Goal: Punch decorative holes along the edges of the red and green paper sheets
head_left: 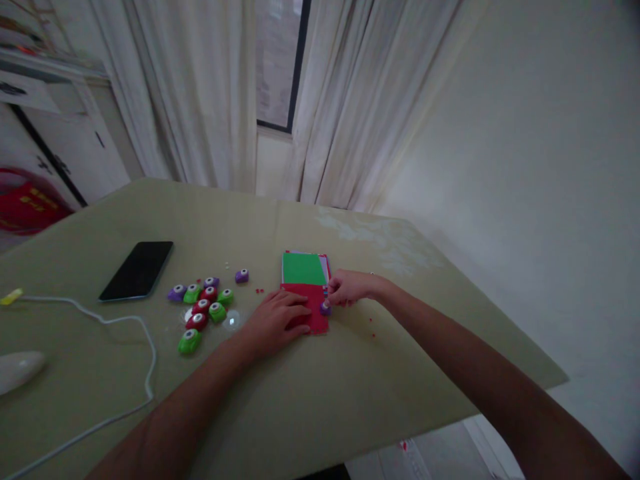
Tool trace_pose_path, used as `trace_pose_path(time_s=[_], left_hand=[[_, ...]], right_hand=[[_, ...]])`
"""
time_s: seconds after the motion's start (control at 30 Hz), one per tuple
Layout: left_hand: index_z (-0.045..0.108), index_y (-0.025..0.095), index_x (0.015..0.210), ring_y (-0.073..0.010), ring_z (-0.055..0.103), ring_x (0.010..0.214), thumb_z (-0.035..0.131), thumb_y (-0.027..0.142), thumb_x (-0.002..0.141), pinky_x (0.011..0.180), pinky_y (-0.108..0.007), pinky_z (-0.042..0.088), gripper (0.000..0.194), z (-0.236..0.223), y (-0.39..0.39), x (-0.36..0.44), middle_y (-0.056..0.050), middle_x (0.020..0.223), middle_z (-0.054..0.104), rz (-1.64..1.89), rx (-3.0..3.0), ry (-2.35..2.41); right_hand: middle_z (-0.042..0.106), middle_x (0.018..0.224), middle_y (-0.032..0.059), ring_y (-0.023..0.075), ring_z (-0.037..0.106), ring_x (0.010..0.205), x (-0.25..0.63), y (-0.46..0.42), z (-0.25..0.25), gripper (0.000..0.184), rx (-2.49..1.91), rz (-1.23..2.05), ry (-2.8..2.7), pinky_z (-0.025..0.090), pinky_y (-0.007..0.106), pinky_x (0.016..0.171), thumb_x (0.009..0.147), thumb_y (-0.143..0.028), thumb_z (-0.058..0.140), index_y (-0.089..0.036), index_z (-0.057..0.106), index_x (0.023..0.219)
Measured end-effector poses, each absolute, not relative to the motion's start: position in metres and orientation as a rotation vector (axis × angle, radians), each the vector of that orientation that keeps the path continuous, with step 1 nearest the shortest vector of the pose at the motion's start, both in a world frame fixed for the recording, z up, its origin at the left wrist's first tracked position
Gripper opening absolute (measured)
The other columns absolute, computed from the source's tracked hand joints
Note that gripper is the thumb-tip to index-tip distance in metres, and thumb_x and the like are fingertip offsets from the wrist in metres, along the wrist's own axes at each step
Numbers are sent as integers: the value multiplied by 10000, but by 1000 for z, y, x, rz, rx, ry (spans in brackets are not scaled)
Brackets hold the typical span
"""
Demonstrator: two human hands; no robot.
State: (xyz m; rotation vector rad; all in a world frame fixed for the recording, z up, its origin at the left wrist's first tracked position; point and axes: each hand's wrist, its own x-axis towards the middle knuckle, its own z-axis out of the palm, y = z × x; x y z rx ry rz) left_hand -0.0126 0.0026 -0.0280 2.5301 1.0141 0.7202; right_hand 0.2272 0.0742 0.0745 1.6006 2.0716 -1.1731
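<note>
A red sheet of paper lies on the table. Flat across its left part rests my left hand, fingers stretched out. At the sheet's right edge sits a small purple paper punch. My right hand has its fingers closed on top of this punch and partly hides it. Behind the red sheet, a green sheet tops a small stack of coloured papers. To the left is a cluster of red, green and purple punches, among them a green punch and a red punch. Another purple punch stands apart from them.
A black tablet lies at the left. A white cable winds over the tablecloth near a white rounded object at the left edge. Tiny red paper bits are scattered about. Curtains and a wall border the table.
</note>
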Motion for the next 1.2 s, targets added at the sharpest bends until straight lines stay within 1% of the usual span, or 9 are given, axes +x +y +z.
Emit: trace_pose_path(time_s=[0.2, 0.4, 0.57, 0.67, 0.77, 0.97, 1.07, 1.2], left_hand=[[802, 304, 1235, -321, 654, 1295, 716, 431, 987, 1131, -545, 465, 291, -29, 4, -13, -89, 1407, 731, 717, 2490, 1011], [797, 298, 1248, -316, 655, 1292, 720, 438, 984, 1135, -536, 463, 308, -29, 3, -12, -84, 1407, 732, 719, 2472, 1012], [798, 303, 1238, -336, 646, 1314, 744, 420, 966, 1141, -569, 449, 301, -30, 3, -12, -87, 1422, 725, 718, 2449, 1035], [800, 315, 1230, -331, 645, 1315, 739, 422, 967, 1154, -566, 438, 290, -30, 2, -12, -79, 1425, 724, 724, 2439, 1039], [799, 320, 1233, -326, 641, 1315, 735, 418, 969, 1153, -558, 440, 290, -31, 2, -12, -74, 1426, 722, 734, 2438, 1042], [797, 321, 1236, -321, 646, 1305, 752, 409, 959, 1153, -555, 445, 294, -32, 3, -12, -64, 1421, 725, 723, 2444, 1048], [803, 307, 1232, -328, 648, 1307, 764, 411, 950, 1147, -555, 456, 302, -32, 4, -12, -72, 1419, 729, 704, 2451, 1052], [805, 297, 1229, -331, 658, 1294, 753, 402, 958, 1142, -566, 459, 296, -31, 4, -11, -83, 1411, 734, 705, 2476, 1048]], right_hand=[[560, 558, -42, 106, 502, 530, 220, 78, 75, 378, 1498, -1057, 2052, 413, 228, 547, 857, -404, 807, -175, 601, 638], [596, 590, -21, 127, 545, 555, 214, 80, 78, 316, 1396, -908, 2084, 425, 250, 579, 919, -336, 730, -175, 634, 665], [583, 574, -19, 125, 493, 520, 207, 84, 81, 292, 1318, -774, 2123, 368, 264, 548, 900, -303, 751, -179, 666, 650], [554, 531, -20, 132, 476, 510, 204, 86, 81, 287, 1278, -710, 2137, 366, 272, 556, 897, -299, 752, -177, 703, 641], [577, 531, -4, 153, 523, 540, 203, 87, 80, 299, 1237, -664, 2143, 396, 276, 578, 903, -326, 749, -174, 733, 646], [717, 662, 81, 223, 668, 694, 202, 83, 78, 338, 1169, -570, 2153, 462, 311, 673, 944, -306, 686, -164, 755, 645], [748, 700, 108, 252, 712, 759, 199, 82, 76, 274, 1168, -524, 2146, 489, 325, 715, 906, -268, 712, -156, 773, 663], [790, 779, 134, 273, 734, 827, 193, 78, 74, 176, 1206, -473, 2142, 506, 323, 729, 868, -243, 746, -145, 808, 735]])
